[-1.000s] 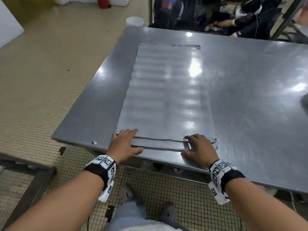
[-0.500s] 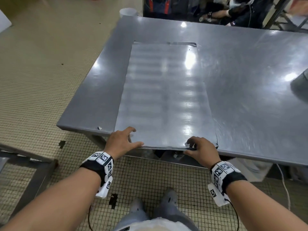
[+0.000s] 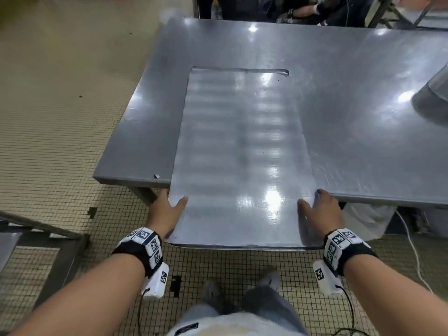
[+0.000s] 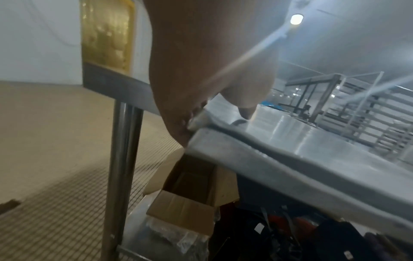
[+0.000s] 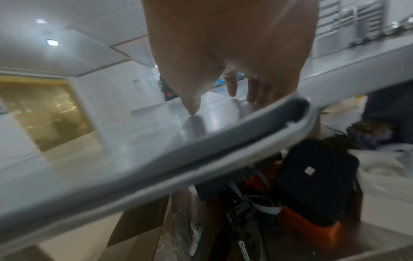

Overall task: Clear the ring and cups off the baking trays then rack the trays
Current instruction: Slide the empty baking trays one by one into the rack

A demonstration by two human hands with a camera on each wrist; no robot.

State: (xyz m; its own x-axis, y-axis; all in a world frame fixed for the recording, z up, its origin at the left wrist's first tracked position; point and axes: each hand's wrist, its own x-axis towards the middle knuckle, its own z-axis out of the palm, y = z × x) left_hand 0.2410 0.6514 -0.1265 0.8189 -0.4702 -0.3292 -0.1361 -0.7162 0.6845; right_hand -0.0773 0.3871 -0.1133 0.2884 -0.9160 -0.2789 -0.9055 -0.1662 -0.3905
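A flat metal baking tray lies lengthwise on the steel table, its near end sticking out past the table's front edge. My left hand grips the tray's left side, thumb on top and fingers under the rim. My right hand grips the right side the same way. In the left wrist view the left hand pinches the tray's rim. The right wrist view shows the right hand's thumb pressing on the tray. The tray's top is bare. A second rim seems to lie under it.
A metal container stands at the table's right edge. A low steel frame lies on the tiled floor to my left. Under the table are a cardboard box and dark bags. A tray rack stands beyond. People sit behind the table.
The tray has slid toward me, and its near end now overhangs the table's front edge. Both hands have moved from the near edge to the tray's two long sides.
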